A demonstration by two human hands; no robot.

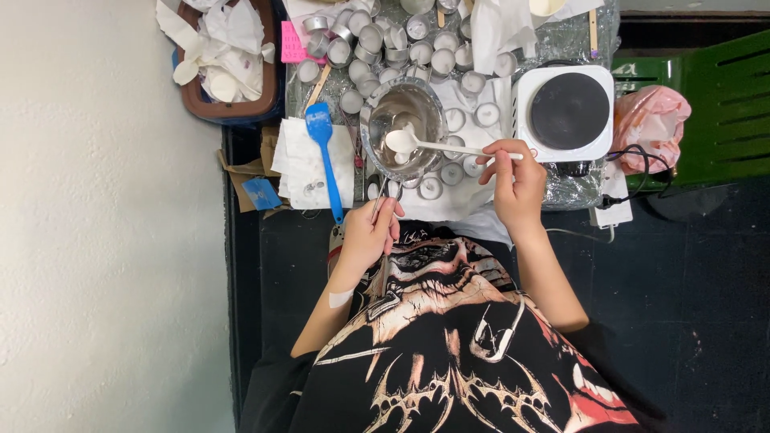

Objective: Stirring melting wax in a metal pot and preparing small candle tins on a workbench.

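Right hand (513, 180), frame centre, pinched the handle of a white plastic spoon (417, 144); its bowl rested over the rim of a small metal pot (405, 128). Left hand (373, 232), just below the pot, closed around the pot's thin metal handle (381, 196). Many small tealight cups (385, 44) crowded the counter (577, 188) above and around the pot. Blue spatula (323, 148) lay on white paper to the left. White single-burner hot plate (565, 112) sat to the right.

Home craft bench: hotplate (570, 111), tealight cups (371, 38), melting pot (403, 128).
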